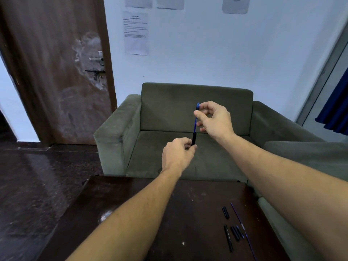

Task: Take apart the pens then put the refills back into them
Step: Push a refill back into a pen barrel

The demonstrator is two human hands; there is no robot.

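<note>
I hold one pen upright in the air in front of the sofa. My left hand [178, 152] pinches the black lower barrel [193, 138]. My right hand [212, 117] grips the blue upper part [196, 120] near its top end. On the dark table's right side lie loose pen parts: a short black piece [225, 212], a long black barrel [228, 238], two or three short dark pieces [236, 232] side by side, and thin blue refills [237, 215] lying diagonally.
The dark wooden table [131, 213] fills the foreground. Behind it stands a green sofa [169, 110], with another cushion at the right. A brown door [56, 72] is at the left, and papers hang on the white wall.
</note>
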